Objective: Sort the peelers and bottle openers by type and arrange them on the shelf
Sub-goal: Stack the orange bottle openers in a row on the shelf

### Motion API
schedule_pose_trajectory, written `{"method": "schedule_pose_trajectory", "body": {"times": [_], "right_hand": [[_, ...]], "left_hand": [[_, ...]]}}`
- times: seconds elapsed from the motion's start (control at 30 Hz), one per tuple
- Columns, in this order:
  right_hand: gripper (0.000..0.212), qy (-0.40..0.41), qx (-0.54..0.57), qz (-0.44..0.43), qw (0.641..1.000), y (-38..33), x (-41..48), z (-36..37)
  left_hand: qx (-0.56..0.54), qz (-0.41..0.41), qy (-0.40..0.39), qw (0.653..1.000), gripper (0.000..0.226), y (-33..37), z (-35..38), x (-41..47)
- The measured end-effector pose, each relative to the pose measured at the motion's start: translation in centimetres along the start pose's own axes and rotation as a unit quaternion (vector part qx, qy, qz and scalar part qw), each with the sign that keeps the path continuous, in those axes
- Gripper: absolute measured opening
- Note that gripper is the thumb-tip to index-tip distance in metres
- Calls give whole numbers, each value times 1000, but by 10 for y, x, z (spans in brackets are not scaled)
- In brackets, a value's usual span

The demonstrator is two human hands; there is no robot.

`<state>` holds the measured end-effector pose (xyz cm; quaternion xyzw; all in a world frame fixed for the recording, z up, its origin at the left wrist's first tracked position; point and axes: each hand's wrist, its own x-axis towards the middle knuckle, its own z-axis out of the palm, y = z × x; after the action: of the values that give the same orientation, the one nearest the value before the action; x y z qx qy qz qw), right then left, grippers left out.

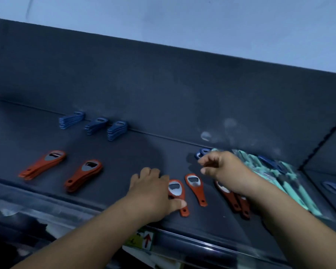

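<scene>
1. Sorting kitchen tools on a dark blue felt-lined shelf [124, 158], a person was well into the job but not near its end.
2. Done, by the look of it: three neat stacks of blue plastic bottle openers [96, 125] stood in a row along the back wall, and two stacks of orange-red plastic bottle openers with metal mouths [83, 175] lay nearer the front edge, well apart from each other.
3. In hand: the left hand [151, 193] lay palm-down at the front, its thumb straight across the handle of a single orange-red opener [176, 191], the other fingers bent onto the shelf beside it and not closed round it.
4. Just beside that lay a second loose orange-red opener [196, 188], and a small unsquared cluster of orange-red openers [234, 200] showed partly under the right forearm.
5. The right hand [221, 167] hovered farther back, fingers loosely curled, thumb and forefinger parted and grasping nothing, close to a stray blue opener [202, 152].
6. Left to do, as judged: the pile of teal packaged peelers [291, 183] at the right end was unsorted, with more blue openers [269, 161] mixed in.
</scene>
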<state>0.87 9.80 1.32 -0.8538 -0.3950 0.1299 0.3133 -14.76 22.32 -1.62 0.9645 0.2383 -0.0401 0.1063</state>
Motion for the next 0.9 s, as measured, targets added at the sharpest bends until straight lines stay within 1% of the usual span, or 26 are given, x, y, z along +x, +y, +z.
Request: {"method": "schedule_pose_trajectory", "body": {"times": [0.07, 0.17, 0.27, 0.33, 0.4, 0.47, 0.5, 0.53, 0.6, 0.67, 0.8, 0.9], "right_hand": [[24, -10, -58, 11, 998, 11, -10, -2], [40, 16, -146, 24, 989, 18, -24, -8], [46, 22, -241, 53, 969, 29, -38, -10], [47, 12, -269, 60, 961, 37, -44, -7], [50, 11, -229, 38, 973, 42, -47, -7], [57, 7, -139, 15, 990, 44, -50, -9], [60, 8, -101, 13, 995, 45, -52, -10], [61, 16, -89, 19, 996, 46, -55, -11], [58, 38, -119, 46, 991, 48, -60, -14], [54, 40, -161, 76, 983, 48, -65, -17], [30, 30, -200, 70, 977, 48, -71, -19], [18, 42, -216, 54, 974, 45, -73, -20]], "left_hand": [[5, -6, -14, 1000, 80, 10, 3, 6], [0, -12, -21, 1000, 80, 20, 4, 15], [-13, -18, -34, 999, 81, 30, 3, 22], [-23, -19, -47, 998, 83, 36, 3, 27], [-31, -20, -53, 998, 84, 43, 3, 30], [-38, -24, -54, 998, 86, 47, 2, 32], [-41, -27, -53, 997, 87, 49, 2, 33], [-47, -31, -49, 997, 88, 50, 1, 34], [-63, -37, -39, 997, 84, 51, 0, 35], [-84, -43, -34, 995, 78, 51, -1, 35], [-122, -62, -15, 990, 64, 53, -1, 32], [-242, -62, 15, 968, 41, 49, 2, 33]]}}
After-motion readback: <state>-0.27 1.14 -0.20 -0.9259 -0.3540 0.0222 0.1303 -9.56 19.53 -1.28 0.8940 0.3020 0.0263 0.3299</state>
